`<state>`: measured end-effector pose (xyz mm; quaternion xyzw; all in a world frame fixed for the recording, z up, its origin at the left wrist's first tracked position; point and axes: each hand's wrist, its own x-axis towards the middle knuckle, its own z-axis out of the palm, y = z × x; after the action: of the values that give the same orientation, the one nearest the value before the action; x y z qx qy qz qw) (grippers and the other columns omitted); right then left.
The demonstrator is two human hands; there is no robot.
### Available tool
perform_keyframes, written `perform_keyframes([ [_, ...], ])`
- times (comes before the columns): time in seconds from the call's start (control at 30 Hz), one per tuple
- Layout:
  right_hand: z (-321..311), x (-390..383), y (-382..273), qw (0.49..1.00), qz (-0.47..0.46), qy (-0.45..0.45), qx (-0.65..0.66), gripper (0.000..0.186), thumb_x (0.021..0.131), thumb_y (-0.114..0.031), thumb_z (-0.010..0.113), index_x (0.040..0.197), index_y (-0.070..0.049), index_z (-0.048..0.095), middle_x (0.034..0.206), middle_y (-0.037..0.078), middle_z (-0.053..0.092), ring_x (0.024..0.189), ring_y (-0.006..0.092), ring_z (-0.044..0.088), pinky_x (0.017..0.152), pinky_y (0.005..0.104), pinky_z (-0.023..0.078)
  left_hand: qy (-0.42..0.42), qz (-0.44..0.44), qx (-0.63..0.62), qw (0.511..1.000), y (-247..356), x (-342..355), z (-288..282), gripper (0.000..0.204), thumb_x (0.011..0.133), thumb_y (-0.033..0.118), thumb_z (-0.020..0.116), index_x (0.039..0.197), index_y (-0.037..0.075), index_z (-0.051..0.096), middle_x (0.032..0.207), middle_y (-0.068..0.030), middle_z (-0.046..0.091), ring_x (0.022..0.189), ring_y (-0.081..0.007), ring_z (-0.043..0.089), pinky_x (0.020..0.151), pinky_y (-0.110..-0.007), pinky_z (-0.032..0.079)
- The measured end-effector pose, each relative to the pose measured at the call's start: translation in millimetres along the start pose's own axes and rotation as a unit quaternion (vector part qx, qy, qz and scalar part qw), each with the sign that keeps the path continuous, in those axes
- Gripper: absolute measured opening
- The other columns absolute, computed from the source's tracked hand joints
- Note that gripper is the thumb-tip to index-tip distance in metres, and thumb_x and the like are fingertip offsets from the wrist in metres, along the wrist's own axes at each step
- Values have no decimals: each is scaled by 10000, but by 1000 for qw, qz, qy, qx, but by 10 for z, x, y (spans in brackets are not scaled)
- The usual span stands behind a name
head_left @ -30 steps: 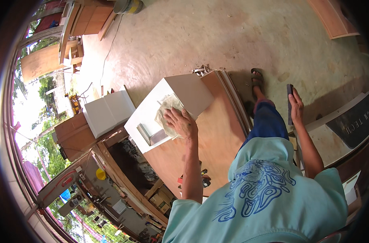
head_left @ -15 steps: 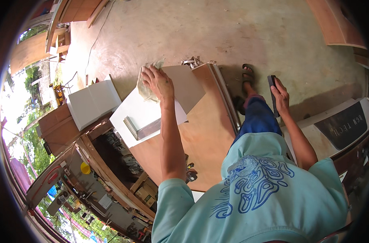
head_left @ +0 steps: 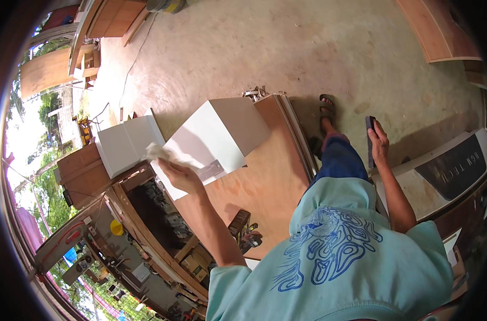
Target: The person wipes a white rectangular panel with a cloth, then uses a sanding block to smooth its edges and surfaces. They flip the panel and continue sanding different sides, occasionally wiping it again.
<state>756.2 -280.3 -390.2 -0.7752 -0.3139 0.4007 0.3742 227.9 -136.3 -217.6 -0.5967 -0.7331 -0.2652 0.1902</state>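
My left hand (head_left: 180, 175) is closed on a pale, crumpled cloth (head_left: 158, 152), slightly blurred by motion. It is over the left end of a white box-like piece (head_left: 201, 134), where I cannot tell whether the cloth touches the surface. A rectangular recess or greyish patch (head_left: 210, 170) shows on the white face near my wrist. The piece rests on a brown wooden worktop (head_left: 270, 187). Off to the right, away from the worktop, my right hand (head_left: 381, 143) grips a long dark block (head_left: 370, 140), held upright.
A power tool (head_left: 249, 235) stands on the worktop near my left forearm. Another white panel piece (head_left: 127, 144) lies to the left. A cluttered tool shelf (head_left: 131, 251) is at lower left, and a pale machine with a dark panel (head_left: 452, 166) at right. A cable (head_left: 134, 59) crosses the concrete floor.
My left hand has swept the cloth from the far edge of the white piece toward its left end, uncovering the white face. My right hand still holds the dark block, slightly lower in view.
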Motion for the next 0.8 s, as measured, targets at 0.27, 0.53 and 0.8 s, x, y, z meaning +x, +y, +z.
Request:
perform_keyframes([
  [0.27,-60,104,122,999,9,2,47,524,947,-237,579,1352,87,501,1442,201,490,1329,282,466,1109,326,336,-328,151,103,927,815,-769,756,474,964,129,487,1426,37,429,1532,-274,298,1410,-457,304,1055,-665,305],
  [0.53,-114,200,105,1000,-8,-9,6,540,944,-258,587,1354,82,502,1448,215,479,1339,306,454,1118,346,328,-244,99,-1,965,792,112,1583,322,920,118,513,1237,98,567,1342,-192,556,1255,-383,510,963,-634,393],
  [0.8,-428,216,449,992,32,61,101,545,937,-244,610,1366,74,498,1455,203,470,1329,286,464,1096,334,367,-191,-70,-56,978,64,1003,1275,267,1007,237,471,1081,33,627,977,-235,694,926,-378,689,756,-442,544],
])
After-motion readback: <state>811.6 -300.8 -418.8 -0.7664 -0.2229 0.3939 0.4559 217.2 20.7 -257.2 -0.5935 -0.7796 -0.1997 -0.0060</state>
